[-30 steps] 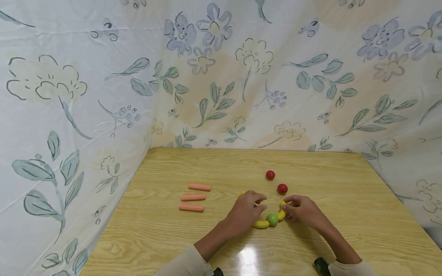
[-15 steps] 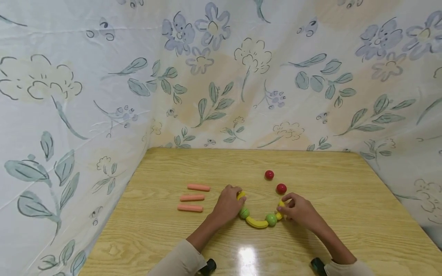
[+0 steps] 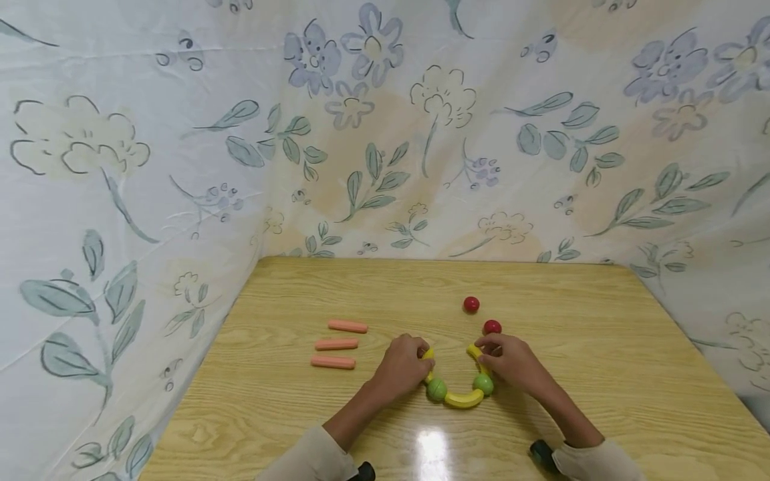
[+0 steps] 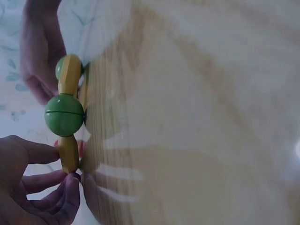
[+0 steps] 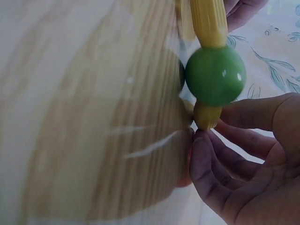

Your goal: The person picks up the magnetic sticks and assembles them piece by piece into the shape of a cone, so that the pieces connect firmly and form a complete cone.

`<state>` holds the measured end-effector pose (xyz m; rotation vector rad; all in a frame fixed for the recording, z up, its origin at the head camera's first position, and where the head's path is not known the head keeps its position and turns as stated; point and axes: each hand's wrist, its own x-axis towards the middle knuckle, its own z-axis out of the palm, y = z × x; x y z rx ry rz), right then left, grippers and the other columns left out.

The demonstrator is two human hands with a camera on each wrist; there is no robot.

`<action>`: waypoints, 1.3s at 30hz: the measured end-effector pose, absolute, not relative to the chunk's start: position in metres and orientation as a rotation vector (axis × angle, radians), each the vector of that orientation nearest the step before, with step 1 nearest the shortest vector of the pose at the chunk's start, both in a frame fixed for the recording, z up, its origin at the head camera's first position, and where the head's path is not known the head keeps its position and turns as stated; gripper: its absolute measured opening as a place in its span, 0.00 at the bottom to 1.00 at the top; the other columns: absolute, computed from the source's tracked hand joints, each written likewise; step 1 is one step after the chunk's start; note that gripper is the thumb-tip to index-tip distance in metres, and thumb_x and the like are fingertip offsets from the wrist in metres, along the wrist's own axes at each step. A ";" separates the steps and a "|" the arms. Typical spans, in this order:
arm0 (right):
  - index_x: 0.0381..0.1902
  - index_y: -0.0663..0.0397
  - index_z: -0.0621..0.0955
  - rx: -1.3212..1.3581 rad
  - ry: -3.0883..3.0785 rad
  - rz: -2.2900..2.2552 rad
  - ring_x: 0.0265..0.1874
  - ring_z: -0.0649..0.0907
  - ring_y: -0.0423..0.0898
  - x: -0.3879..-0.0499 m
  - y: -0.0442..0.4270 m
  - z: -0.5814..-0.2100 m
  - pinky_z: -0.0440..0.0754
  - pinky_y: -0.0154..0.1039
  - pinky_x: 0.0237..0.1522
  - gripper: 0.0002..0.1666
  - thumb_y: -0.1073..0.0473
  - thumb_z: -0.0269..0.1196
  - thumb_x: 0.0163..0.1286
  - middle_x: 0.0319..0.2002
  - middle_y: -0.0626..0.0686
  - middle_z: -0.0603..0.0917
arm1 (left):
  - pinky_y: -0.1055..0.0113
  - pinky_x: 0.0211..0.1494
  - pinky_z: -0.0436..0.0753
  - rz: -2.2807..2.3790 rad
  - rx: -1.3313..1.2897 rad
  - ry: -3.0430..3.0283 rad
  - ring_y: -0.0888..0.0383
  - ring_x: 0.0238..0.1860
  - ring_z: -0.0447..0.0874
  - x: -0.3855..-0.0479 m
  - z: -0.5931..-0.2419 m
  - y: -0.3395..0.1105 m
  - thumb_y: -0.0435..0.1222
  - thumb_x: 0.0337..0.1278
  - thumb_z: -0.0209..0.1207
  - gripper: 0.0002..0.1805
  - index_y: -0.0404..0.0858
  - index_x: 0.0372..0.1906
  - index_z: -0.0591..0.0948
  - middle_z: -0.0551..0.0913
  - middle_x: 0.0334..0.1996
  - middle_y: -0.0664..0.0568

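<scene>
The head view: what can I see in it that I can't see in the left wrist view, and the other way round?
Only the head view: the sausages, the sleeves, and two whole red balls.

Only the left wrist view: a close, side-on look at the palm side of the left grip, with its fingers on a banana.

Both: each grip, including the right grip, two green balls, the table and the floral cloth.
</scene>
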<state>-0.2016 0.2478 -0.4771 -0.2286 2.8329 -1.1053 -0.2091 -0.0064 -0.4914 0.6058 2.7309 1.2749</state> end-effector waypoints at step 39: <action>0.52 0.61 0.86 -0.164 2.790 -1.160 0.41 0.86 0.48 -0.191 0.244 -0.479 0.87 0.44 0.41 0.15 0.62 0.72 0.70 0.40 0.52 0.87 | 0.65 0.56 0.82 1.130 0.852 2.754 0.50 0.57 0.81 -0.284 -0.470 0.051 0.39 0.74 0.66 0.22 0.39 0.68 0.82 0.79 0.60 0.44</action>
